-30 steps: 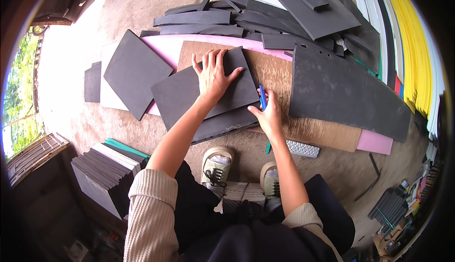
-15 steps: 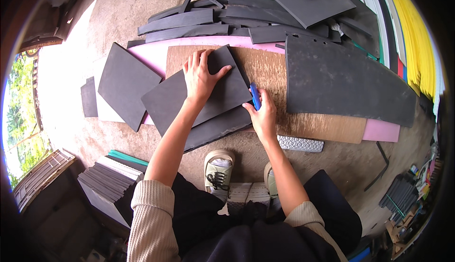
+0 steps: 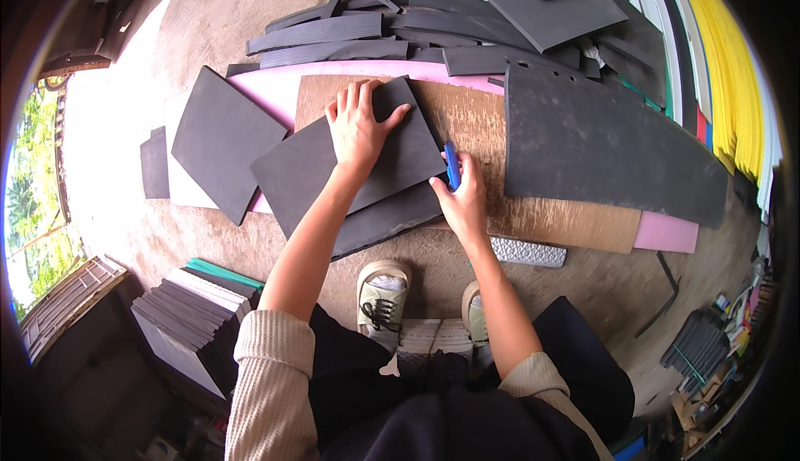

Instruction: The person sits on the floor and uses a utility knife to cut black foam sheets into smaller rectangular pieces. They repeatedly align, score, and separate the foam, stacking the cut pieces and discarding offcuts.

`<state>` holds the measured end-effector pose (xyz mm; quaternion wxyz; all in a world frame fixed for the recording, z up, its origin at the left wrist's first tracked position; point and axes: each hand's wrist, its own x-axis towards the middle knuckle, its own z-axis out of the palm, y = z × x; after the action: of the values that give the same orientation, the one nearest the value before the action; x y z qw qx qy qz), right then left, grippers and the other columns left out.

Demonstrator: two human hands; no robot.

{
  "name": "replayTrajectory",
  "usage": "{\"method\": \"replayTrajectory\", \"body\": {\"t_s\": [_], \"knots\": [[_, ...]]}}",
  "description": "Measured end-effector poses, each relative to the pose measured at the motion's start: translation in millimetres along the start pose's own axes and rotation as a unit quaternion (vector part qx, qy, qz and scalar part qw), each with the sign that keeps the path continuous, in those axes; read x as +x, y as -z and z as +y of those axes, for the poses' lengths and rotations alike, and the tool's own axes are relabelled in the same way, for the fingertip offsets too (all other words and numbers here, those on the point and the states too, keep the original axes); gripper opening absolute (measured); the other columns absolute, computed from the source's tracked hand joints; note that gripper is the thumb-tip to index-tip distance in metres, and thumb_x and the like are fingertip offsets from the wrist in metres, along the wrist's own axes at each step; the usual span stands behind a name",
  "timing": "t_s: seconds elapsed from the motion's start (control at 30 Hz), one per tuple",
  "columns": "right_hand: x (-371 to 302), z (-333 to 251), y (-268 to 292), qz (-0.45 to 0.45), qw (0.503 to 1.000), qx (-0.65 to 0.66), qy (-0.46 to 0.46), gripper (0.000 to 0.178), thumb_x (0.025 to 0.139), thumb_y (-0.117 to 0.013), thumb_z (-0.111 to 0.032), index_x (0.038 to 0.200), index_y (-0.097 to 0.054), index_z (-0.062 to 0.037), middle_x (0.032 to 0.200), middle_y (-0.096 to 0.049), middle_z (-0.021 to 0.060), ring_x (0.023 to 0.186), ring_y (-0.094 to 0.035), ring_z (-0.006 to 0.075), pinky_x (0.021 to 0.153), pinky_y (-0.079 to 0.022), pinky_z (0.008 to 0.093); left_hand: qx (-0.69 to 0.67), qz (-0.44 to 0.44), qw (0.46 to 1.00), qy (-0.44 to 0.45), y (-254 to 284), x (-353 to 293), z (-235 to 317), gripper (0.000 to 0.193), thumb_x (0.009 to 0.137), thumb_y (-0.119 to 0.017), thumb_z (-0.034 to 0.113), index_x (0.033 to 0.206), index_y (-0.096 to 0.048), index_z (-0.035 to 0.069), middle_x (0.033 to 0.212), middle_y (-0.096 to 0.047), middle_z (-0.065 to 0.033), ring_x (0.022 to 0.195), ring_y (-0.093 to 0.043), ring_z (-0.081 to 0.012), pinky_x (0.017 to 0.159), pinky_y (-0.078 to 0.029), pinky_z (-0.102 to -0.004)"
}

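Note:
My left hand point(image 3: 358, 127) lies spread on a flat black foam sheet point(image 3: 325, 161), its thumb stretched to the right and its fingertips near the upper edge. Beneath that sheet, a second black foam piece point(image 3: 387, 223) sticks out on the near side. My right hand point(image 3: 463, 198) grips a blue utility knife point(image 3: 452, 165) beside the top sheet's right edge, with the thin blade pointing away from me. Under the foam is a worn wooden board point(image 3: 467, 119), which rests on a pink sheet point(image 3: 667, 232).
A large black sheet point(image 3: 608, 144) covers the board's right part. Another black sheet point(image 3: 225, 144) lies to the left. Black strips and offcuts point(image 3: 333, 34) are piled beyond the board. Stacked black slabs point(image 3: 183, 319) stand near left; a white textured block point(image 3: 527, 251) lies near the board.
The view has shifted slightly. Against the sheet's right edge, the knife has tilted a little and its blade shows more plainly. My left hand stays spread on the same sheet.

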<state>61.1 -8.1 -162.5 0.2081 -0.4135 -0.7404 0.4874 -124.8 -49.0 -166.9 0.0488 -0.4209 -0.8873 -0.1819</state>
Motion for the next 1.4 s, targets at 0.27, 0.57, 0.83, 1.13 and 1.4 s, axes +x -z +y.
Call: {"method": "replayTrajectory", "body": {"t_s": [0.27,0.57,0.83,1.13,1.4], "knots": [[23,-30,-21,-0.039,0.981,-0.175,-0.076,0.041,0.083,-0.064,-0.031,0.103,-0.047,-0.0002,0.1,-0.052,0.0193,0.092,-0.055,0.0381,0.076,-0.044,0.0464,-0.012,0.05,0.998,0.021,9,-10,-11,0.047,0.076,-0.066,0.041,0.109,-0.056,0.009,0.103,-0.054,-0.0075,0.105,-0.048,-0.0234,0.097,-0.029,-0.0411],[41,4,-12,-0.05,0.981,-0.13,-0.132,0.033,0.08,-0.068,-0.03,0.094,-0.053,-0.004,0.09,-0.058,0.0104,0.08,-0.057,0.0233,0.074,-0.044,0.0385,-0.095,0.199,0.869,0.443,78,-151,-81,0.074,0.07,-0.075,0.032,0.13,-0.043,0.003,0.122,-0.043,-0.015,0.116,-0.04,-0.0309,0.1,-0.032,-0.0434],[52,5,-8,-0.062,0.977,-0.09,-0.183,0.033,0.082,-0.069,-0.031,0.094,-0.051,-0.0058,0.063,-0.038,-0.0046,0.047,-0.031,0.0049,0.04,-0.026,0.0215,-0.277,0.258,0.841,0.387,77,-171,-89,0.04,0.077,-0.068,0.013,0.116,-0.06,0.005,0.108,-0.056,-0.0102,0.099,-0.052,-0.0274,0.086,-0.045,-0.0363],[46,-8,-10,-0.051,0.979,-0.087,-0.176,0.029,0.081,-0.07,-0.027,0.091,-0.054,-0.0048,0.066,-0.041,-0.0031,0.049,-0.033,0.0055,0.04,-0.027,0.0213,-0.256,0.195,0.852,0.413,88,-168,-90,0.044,0.078,-0.067,0.013,0.118,-0.053,0.004,0.111,-0.055,-0.0105,0.099,-0.052,-0.0278,0.086,-0.046,-0.0345],[44,-21,-8,-0.085,0.967,-0.043,-0.237,0.026,0.079,-0.072,-0.023,0.089,-0.054,-0.007,0.068,-0.042,-0.0044,0.053,-0.037,0.0038,0.039,-0.029,0.0182,0.152,0.019,0.987,0.044,110,-97,-124,0.08,0.073,-0.06,0.009,0.143,-0.021,0.011,0.126,-0.045,-0.0104,0.121,-0.04,-0.0279,0.104,-0.014,-0.0645]]}}
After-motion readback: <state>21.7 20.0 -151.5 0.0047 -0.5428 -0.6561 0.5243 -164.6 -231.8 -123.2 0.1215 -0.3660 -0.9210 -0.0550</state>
